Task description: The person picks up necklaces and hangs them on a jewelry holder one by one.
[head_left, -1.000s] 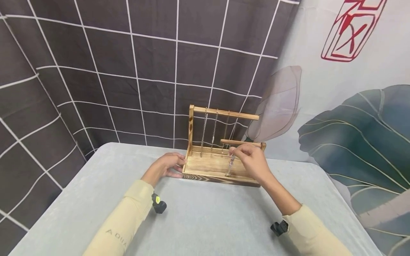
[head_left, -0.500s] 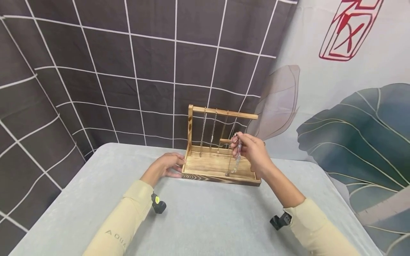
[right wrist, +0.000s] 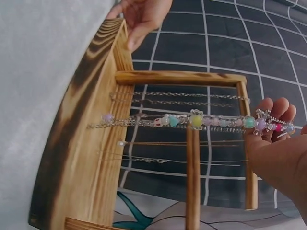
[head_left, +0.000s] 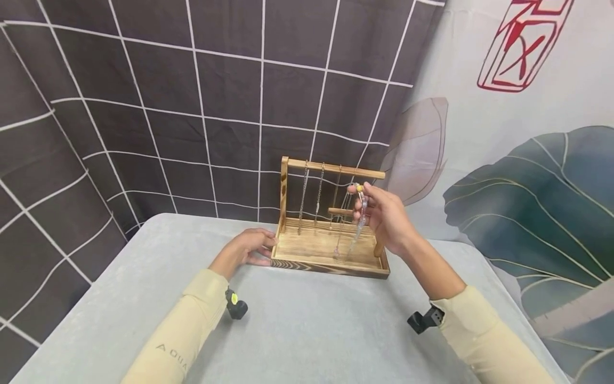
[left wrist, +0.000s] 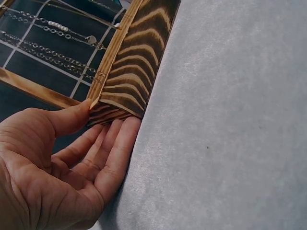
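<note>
A wooden jewelry stand [head_left: 331,268] with a tray base stands at the back of the table. My left hand [head_left: 249,246] grips its left end; in the left wrist view the thumb lies on the tray's upper edge and the fingers against the end. Raised in front of the stand's right half, my right hand [head_left: 387,216] pinches a beaded necklace [right wrist: 196,120] between thumb and fingers. Its pastel beads, including a yellow one, dangle toward the tray floor. Several thin chain necklaces [head_left: 303,200] hang from the stand's upper bar [head_left: 336,168].
A shorter, lower wooden bar [head_left: 340,212] reaches inward from the stand's right side, partly behind my right hand. The table [head_left: 307,325] has a pale blue cloth. A dark grid-patterned curtain [head_left: 192,133] hangs close behind.
My right hand has risen from low over the tray, lifting the beaded necklace up and slightly right. My left hand keeps its grip on the stand.
</note>
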`<state>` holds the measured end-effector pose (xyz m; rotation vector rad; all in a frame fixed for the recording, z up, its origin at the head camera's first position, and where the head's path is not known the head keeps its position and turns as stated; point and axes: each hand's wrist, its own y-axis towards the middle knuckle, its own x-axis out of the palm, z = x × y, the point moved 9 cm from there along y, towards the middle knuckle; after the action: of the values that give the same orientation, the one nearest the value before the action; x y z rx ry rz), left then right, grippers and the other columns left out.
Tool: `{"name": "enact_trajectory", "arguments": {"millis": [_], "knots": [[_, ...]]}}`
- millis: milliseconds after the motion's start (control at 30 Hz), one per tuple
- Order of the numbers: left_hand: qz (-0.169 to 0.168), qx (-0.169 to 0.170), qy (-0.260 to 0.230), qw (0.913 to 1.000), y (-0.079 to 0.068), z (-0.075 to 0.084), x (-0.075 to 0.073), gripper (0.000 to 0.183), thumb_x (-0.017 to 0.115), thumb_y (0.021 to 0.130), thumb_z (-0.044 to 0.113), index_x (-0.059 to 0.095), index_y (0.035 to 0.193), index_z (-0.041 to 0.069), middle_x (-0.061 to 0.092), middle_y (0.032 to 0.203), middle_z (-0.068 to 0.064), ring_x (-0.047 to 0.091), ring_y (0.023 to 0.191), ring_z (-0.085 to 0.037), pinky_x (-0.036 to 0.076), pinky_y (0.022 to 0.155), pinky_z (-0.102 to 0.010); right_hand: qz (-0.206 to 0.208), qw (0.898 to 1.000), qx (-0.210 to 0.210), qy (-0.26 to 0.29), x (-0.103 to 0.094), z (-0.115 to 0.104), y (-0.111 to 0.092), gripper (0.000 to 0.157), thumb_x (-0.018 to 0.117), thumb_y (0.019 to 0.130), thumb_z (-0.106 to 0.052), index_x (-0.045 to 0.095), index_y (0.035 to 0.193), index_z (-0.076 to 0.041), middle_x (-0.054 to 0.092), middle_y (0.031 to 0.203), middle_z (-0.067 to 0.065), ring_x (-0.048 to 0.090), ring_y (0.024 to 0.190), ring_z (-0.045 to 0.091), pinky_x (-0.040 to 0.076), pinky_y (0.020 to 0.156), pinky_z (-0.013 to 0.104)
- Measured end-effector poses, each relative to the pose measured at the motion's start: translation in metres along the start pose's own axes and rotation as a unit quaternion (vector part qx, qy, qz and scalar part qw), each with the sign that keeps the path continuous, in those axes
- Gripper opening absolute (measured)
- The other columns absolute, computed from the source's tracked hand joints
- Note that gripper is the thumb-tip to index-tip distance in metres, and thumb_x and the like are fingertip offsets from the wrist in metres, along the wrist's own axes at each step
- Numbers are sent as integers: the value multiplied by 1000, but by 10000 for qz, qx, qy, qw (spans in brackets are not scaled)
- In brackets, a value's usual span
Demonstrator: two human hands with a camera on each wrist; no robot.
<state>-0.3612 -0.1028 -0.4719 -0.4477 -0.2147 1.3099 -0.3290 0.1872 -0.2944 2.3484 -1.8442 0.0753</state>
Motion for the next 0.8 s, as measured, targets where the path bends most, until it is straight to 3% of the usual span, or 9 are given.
{"name": "enact_trajectory", "arguments": {"millis": [233, 433, 800], "knots": [[-85, -85, 93, 9999, 0, 0, 4, 46, 68, 111, 9, 58, 154, 0, 71, 105, -8, 71, 89, -21, 76, 88, -44, -49, 9996, -223, -185, -1, -17, -1, 33, 45, 123, -31, 74, 130, -17, 71, 89, -2, 66, 72, 14, 63, 67, 24], [-20, -45, 115, 9999, 0, -1, 0, 46, 68, 110, 8, 57, 154, 1, 71, 106, -10, 73, 89, -22, 77, 87, -46, -3, 9989, -402, -246, 1, -31, 2, 32, 48, 122, -32, 68, 139, -14, 74, 93, -2, 68, 72, 13, 65, 69, 26], [-21, -22, 141, 9999, 2, 6, 2, 46, 69, 108, 7, 58, 152, 1, 74, 106, -12, 75, 90, -23, 77, 86, -47, 341, 9918, -1222, -169, -12, -58, -2, 26, 48, 122, -25, 69, 134, -16, 78, 94, -2, 69, 67, 11, 67, 64, 25]]}}
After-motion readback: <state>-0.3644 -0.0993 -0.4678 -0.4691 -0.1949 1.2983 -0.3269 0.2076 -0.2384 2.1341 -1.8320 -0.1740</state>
